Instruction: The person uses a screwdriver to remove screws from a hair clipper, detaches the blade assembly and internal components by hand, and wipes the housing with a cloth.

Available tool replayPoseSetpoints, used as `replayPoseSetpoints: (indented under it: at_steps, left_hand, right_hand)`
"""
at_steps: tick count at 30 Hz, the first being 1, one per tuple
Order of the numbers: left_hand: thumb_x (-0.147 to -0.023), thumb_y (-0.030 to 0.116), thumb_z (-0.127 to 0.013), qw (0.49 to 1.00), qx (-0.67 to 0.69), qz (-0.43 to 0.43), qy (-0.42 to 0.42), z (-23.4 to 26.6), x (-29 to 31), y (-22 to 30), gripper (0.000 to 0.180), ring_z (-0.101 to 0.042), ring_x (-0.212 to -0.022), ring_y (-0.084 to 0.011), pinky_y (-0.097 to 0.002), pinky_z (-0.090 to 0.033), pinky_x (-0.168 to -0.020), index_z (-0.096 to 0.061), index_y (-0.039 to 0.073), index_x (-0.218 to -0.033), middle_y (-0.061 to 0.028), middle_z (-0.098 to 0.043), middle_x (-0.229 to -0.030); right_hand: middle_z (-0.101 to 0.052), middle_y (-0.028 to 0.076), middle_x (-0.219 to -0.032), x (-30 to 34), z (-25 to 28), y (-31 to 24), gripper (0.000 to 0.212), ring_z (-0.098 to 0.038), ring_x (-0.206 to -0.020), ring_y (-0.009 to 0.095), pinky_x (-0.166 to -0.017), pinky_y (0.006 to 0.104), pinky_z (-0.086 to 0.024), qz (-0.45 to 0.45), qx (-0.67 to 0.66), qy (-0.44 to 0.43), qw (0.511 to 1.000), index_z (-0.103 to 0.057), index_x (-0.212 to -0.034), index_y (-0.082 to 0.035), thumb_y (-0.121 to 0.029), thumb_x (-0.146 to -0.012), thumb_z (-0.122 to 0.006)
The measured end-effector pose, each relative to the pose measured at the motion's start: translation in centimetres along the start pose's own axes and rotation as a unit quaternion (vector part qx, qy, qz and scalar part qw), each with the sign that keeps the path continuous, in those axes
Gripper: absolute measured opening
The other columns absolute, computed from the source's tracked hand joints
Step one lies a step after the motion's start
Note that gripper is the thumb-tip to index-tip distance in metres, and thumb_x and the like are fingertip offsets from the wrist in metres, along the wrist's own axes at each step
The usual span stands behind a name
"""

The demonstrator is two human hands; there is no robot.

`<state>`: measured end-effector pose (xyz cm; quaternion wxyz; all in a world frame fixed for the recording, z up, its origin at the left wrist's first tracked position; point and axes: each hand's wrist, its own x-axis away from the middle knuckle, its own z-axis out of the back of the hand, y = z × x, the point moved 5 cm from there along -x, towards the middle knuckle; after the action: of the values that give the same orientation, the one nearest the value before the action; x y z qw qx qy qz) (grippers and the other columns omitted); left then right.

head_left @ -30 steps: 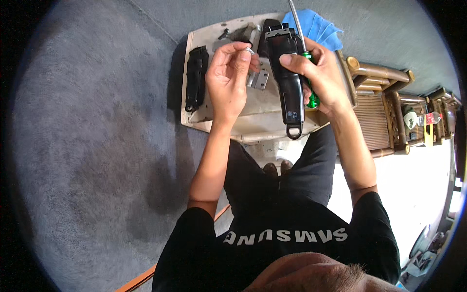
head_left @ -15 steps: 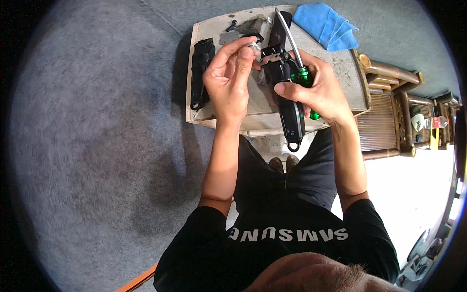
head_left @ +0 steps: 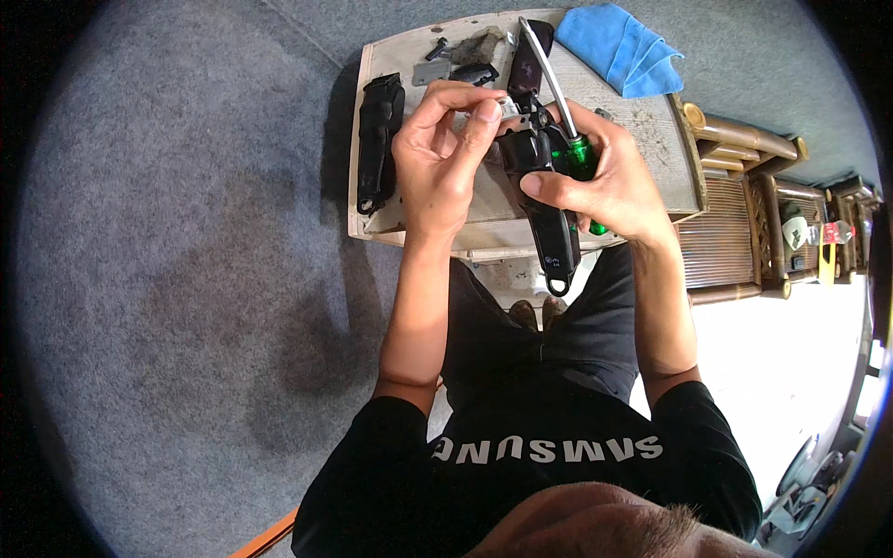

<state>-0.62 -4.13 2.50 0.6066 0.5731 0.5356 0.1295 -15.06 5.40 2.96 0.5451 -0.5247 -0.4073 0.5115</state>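
Note:
My right hand (head_left: 614,181) wraps round a black hair clipper (head_left: 549,223), its thumb across the body and its hanging loop toward me. Tucked into the same hand is a screwdriver (head_left: 579,156) with a green handle, its metal shaft slanting up past the clipper's head. Between thumb and forefinger, my left hand (head_left: 442,158) pinches a small whitish part (head_left: 508,108) at the clipper's exposed top end. The fingertips partly hide this part, so its exact kind does not show. The left hand's other fingers are curled.
On the wooden table (head_left: 651,139), a second black clipper (head_left: 379,139) lies at the left. Beyond my hands are a black piece (head_left: 474,74), a grey plate (head_left: 431,73), a brownish clump (head_left: 478,46) and a dark strip (head_left: 529,65). A blue cloth (head_left: 623,51) covers the far right corner.
My left hand has brought the small whitish part rightward and slightly down, against the clipper's head. The right hand keeps its hold on the clipper and screwdriver, with little movement.

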Motion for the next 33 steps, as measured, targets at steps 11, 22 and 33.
replayPoseSetpoints:
  at_steps: [11, 22, 33]
  left_hand:
    - [-0.096, 0.008, -0.068, 0.999, 0.037, 0.024, -0.022, 0.15, 0.14, -0.30, 0.013, -0.056, -0.086, -0.0054, -0.0190, -0.047, -0.078, -0.071, -0.003, -0.103, -0.0013, -0.062, -0.097]
    - [-0.097, 0.007, -0.065, 0.999, 0.008, 0.026, -0.039, -0.27, 0.12, -0.02, 0.015, -0.055, -0.087, -0.0055, -0.0197, -0.045, -0.078, -0.070, -0.003, -0.107, -0.0003, -0.059, -0.098]
    - [-0.099, 0.005, -0.062, 0.999, 0.002, 0.024, -0.028, -0.31, 0.23, 0.02, 0.014, -0.056, -0.089, -0.0062, -0.0215, -0.046, -0.079, -0.068, -0.003, -0.108, -0.0016, -0.059, -0.100]
  right_hand:
    - [-0.064, -0.001, -0.079, 0.05, -0.24, -0.09, 0.044, -0.057, -0.071, 0.006, -0.065, 0.0235, -0.047, 0.045, -0.001, -0.006, 0.999, -0.067, -0.105, -0.001, -0.023, -0.070, -0.084]
    - [-0.063, -0.001, -0.083, 0.18, -0.19, 0.03, 0.041, -0.055, -0.076, 0.006, -0.068, 0.0234, -0.047, 0.047, 0.016, 0.016, 0.999, -0.066, -0.104, -0.002, -0.017, -0.071, -0.084]
    - [-0.063, 0.001, -0.082, 0.19, -0.44, 0.05, 0.043, -0.055, -0.075, 0.007, -0.068, 0.0242, -0.047, 0.067, 0.025, 0.023, 0.997, -0.066, -0.106, -0.002, -0.019, -0.071, -0.084]
